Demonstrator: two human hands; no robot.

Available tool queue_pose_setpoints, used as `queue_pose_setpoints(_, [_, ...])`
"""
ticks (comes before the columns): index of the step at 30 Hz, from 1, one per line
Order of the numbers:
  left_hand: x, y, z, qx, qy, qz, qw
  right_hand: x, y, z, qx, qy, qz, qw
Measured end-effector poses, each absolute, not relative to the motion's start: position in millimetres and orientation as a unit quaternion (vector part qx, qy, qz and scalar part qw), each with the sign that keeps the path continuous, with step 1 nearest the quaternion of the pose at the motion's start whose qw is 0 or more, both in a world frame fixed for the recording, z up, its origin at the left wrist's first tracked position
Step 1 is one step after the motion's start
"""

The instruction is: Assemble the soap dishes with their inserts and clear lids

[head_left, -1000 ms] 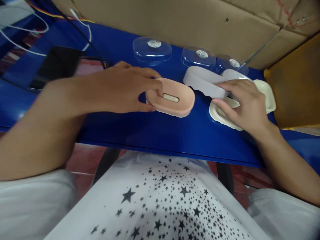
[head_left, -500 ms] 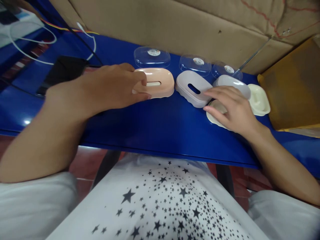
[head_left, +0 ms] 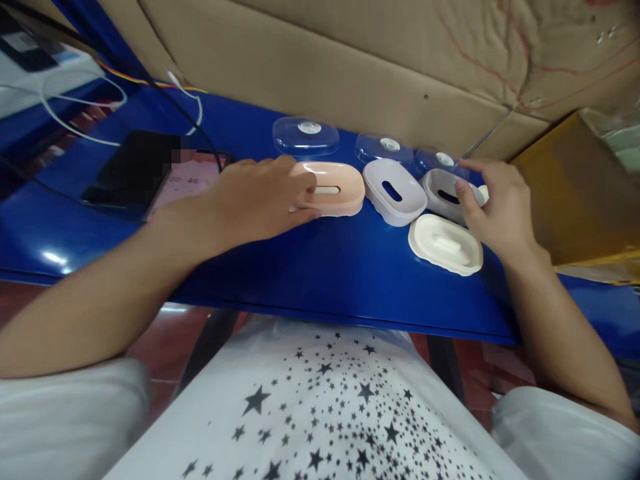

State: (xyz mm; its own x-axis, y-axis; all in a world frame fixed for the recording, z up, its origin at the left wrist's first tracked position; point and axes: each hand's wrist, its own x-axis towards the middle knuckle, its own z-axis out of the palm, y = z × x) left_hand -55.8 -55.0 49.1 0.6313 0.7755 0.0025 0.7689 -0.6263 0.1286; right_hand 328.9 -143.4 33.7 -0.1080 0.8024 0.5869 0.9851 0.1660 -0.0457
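My left hand [head_left: 255, 200] is closed on the left end of a peach soap dish [head_left: 347, 183], thumb at the near side; a pale piece shows through its slot. My right hand [head_left: 505, 207] grips the right part of a grey soap dish [head_left: 437, 181], its thumb over the rim. Between the two sits a lavender-grey soap dish [head_left: 395, 208] with an open slot. In front of the right hand lies a cream tray [head_left: 427, 241] with a raised bar. Another cream piece [head_left: 483, 191] is mostly hidden behind the right hand.
Three clear lids with round stickers, a left one [head_left: 300, 141], a middle one [head_left: 373, 148] and a right one [head_left: 425, 162], lie along the cardboard wall [head_left: 325, 73]. A brown box [head_left: 575, 207] stands at right. A phone [head_left: 183, 187], a black object [head_left: 133, 170] and cables lie left.
My right hand has moved from above the near cream tray to the grey soap dish at the back right, uncovering the tray. The left hand stays on the peach dish.
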Motion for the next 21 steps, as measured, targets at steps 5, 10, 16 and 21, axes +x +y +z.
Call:
queue_pose_setpoints(5, [-48, -59, 46, 0.930, 0.368, -0.010, -0.008, 340, -113, 42, -0.619, -0.739, -0.138, 0.226])
queue_pose_setpoints(10, [-44, -58, 45, 0.940, 0.338, 0.004, 0.031, 330, -37, 54, -0.578, -0.806, -0.025, 0.130])
queue_pose_setpoints(16, [-49, -48, 49, 0.935, 0.338, -0.007, 0.103, 319, 35, 52, -0.566, -0.809, 0.130, 0.093])
queue_pose_setpoints(21, [-54, -46, 55, 0.929, 0.344, -0.025, 0.135, 315, 52, 48, -0.562, -0.810, 0.142, 0.083])
